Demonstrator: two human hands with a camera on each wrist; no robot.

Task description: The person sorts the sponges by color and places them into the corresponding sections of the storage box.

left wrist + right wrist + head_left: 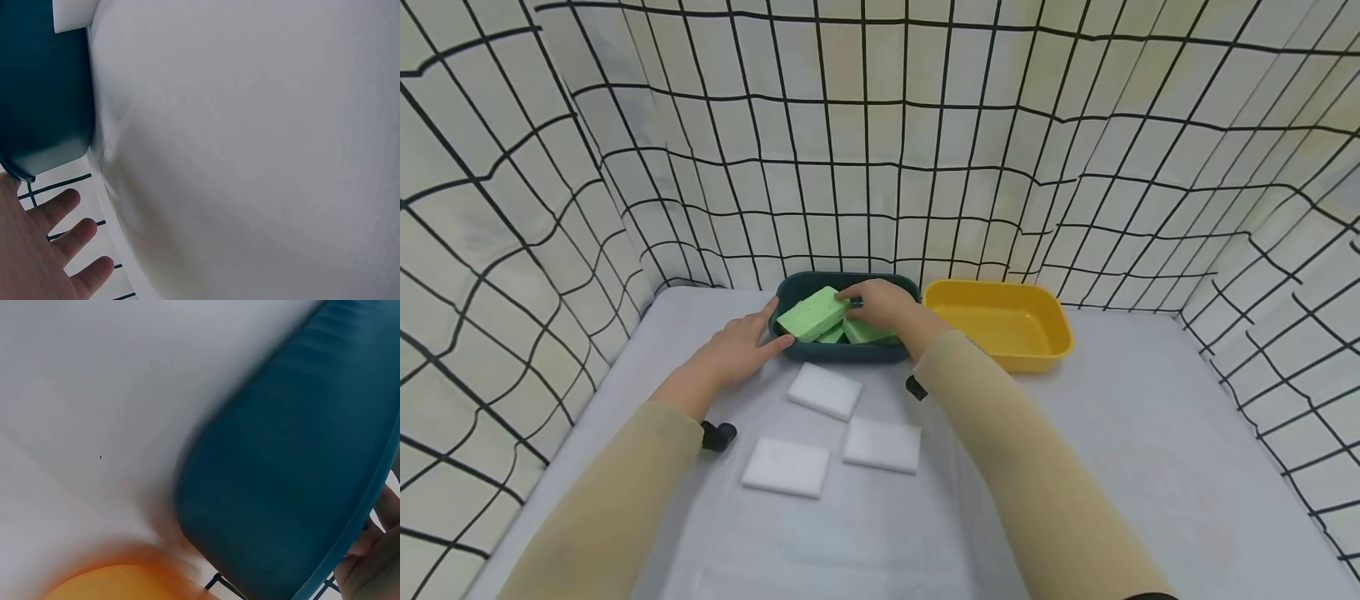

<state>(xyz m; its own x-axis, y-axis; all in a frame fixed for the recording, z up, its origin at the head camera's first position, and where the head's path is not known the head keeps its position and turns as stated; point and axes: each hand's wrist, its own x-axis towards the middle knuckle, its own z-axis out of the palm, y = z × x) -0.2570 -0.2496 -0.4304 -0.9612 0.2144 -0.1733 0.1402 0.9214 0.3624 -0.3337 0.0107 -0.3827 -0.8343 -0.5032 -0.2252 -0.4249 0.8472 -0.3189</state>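
Green sponges lie in a dark teal bin (850, 354) at the back of the table; the topmost green sponge (812, 314) sits tilted at the left. My right hand (880, 302) reaches over the bin, index finger and thumb pinching that sponge's right corner. Another green sponge (865, 332) lies under this hand. In the right wrist view the bin's wall hides most of the fingers. My left hand (739, 346) rests at the bin's left end, thumb by the front rim. The left wrist view shows its other fingers (78, 240) spread and nearly straight outside the bin.
Three white sponges lie on the white table in front of the bin: a back one (825, 390), a right one (882, 444) and a left one (787, 467). A yellow bin (1000, 364) adjoins the teal one. Black wire grid (865, 158) encloses the back and sides.
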